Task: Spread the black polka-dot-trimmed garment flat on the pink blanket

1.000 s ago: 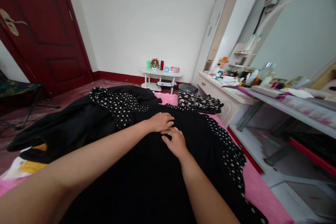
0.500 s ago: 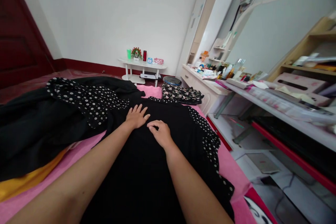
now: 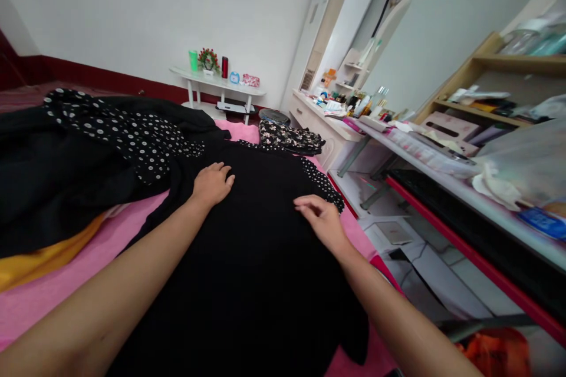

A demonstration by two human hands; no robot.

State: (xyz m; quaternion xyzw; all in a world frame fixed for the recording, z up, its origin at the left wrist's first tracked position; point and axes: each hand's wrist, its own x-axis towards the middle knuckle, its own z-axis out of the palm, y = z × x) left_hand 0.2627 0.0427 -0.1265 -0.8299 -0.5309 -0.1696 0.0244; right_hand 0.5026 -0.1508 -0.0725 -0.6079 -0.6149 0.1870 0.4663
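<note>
A black garment (image 3: 260,235) is spread over the pink bed cover (image 3: 360,241), with white-dotted black fabric (image 3: 322,181) along its right edge. My left hand (image 3: 213,184) lies on its upper left part, palm down, fingers slightly bent and holding nothing. Over its right side is my right hand (image 3: 322,221), near the dotted edge. The right fingers are loosely curved with the thumb apart, and no cloth shows between them. My right wrist and forearm cover part of that edge. On the left, another dotted cloth (image 3: 137,138) rests over a heap of black clothing (image 3: 48,188).
A folded floral cloth (image 3: 287,136) lies at the bed's far end. Beyond it stands a small white table (image 3: 225,85) with a cup and flowers. On the right are a cluttered dresser (image 3: 321,121) and a desk (image 3: 442,153) with a plastic bag (image 3: 524,156).
My right hand has moved right, away from my left hand. My left fingers are less spread. Less of the dotted right edge shows. The view has turned right and down.
</note>
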